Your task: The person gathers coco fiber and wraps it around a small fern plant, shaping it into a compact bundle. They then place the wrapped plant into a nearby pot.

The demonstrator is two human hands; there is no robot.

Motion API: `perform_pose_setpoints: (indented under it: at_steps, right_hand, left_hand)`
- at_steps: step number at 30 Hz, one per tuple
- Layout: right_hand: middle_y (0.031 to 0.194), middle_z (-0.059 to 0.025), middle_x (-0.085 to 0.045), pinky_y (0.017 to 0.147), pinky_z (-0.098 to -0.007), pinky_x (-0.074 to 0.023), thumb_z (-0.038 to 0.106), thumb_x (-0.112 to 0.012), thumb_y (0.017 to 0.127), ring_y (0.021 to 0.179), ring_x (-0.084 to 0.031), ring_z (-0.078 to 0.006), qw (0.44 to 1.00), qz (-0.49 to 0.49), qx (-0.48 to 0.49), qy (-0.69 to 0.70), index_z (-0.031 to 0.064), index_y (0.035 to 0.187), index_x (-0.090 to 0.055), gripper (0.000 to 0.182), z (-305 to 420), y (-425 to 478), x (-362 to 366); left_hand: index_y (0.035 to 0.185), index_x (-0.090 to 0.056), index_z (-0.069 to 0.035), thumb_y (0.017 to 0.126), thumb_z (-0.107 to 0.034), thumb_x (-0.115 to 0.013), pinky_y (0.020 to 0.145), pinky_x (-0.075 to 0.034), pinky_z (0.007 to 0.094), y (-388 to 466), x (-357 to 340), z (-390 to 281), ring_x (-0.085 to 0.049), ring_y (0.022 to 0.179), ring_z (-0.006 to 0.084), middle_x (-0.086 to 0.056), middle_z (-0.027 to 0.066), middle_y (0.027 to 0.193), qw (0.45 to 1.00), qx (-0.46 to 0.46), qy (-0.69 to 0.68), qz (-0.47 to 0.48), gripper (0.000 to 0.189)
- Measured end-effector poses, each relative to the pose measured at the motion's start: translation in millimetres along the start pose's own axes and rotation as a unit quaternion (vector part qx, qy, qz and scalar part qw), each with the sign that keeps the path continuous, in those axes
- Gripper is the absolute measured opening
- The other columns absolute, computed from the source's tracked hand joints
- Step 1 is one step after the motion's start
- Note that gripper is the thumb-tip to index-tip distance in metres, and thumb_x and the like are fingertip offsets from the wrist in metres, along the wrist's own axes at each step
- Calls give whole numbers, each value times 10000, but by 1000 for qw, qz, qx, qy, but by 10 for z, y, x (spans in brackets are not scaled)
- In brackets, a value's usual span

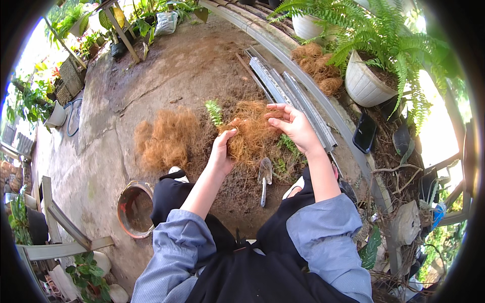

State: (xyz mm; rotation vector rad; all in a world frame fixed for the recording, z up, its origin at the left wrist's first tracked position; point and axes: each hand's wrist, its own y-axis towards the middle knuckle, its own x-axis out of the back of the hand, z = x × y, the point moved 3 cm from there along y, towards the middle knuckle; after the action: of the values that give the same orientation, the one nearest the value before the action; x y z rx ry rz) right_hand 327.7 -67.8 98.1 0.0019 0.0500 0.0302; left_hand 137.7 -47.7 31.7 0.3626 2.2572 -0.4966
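A loose clump of brown coconut fibre (250, 132) is spread between my two hands, above the soil. My left hand (222, 153) grips its left side, thumb on top and the other fingers partly hidden by strands. At the right edge of the clump, my right hand (293, 128) has thumb and fingers curved around loose strands. A small hand trowel (265, 176) lies on the soil below the clump, blade pointing away from me. To the left rests a larger heap of coconut fibre (166, 138). A green fern frond (214, 112) shows just beyond my left hand.
An old round pot (135, 210) stands by my left knee. Metal channels (291, 91) lie beyond my right hand, beside a long raised rail (303, 68). Further right are more fibre (318, 68), a white pot with a fern (365, 83) and a black phone (364, 132).
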Motion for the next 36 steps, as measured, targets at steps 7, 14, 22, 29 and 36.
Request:
perform_pose_setpoints:
  at_steps: [7, 14, 22, 29, 36]
  right_hand:
    - [1388, -139, -337, 926, -512, -436, 220, -396, 965, 1248, -383, -234, 935, -289, -70, 195, 100, 1356, -333, 414, -126, -30, 190]
    - [1403, -265, -251, 958, -603, -380, 405, -341, 959, 1244, -369, -419, 873, 21, -359, 329, 85, 1432, -120, 612, -783, -234, -520]
    - [1194, -162, -534, 887, -377, -498, 483, -466, 911, 1048, -571, -246, 886, -101, -159, 424, 29, 1234, -432, 558, -555, -64, -474]
    - [1295, -150, -471, 909, -315, -464, 122, -663, 825, 1137, -508, -192, 974, -120, -54, 185, -4, 1346, -355, 619, -306, -1, -278]
    - [1237, -138, -558, 912, -306, -494, -67, -547, 823, 1084, -584, -231, 928, -180, 208, -251, 36, 1224, -527, 414, -135, -14, -456]
  left_hand:
    - [1233, -483, -45, 848, -218, -543, 808, -523, 419, -7, 82, -129, -610, 964, 259, -606, 126, 1085, 997, -3, -79, 19, 426]
    - [1164, -519, -24, 835, -224, -570, 844, -495, 416, -6, 194, -276, -607, 964, 269, -607, 137, 1084, 987, -82, -134, -17, 389]
    - [1143, -534, -31, 833, -208, -577, 856, -489, 420, 45, 250, -100, -607, 958, 253, -618, 127, 1056, 991, -47, -100, -74, 359]
    - [1158, -543, -60, 834, -189, -579, 817, -518, 407, 32, 181, 31, -609, 952, 243, -618, 108, 1057, 997, 44, -58, -23, 351]
    - [1119, -549, -57, 846, -219, -571, 805, -520, 409, -20, 141, 45, -629, 901, 239, -632, 111, 1027, 997, 50, -25, -48, 318]
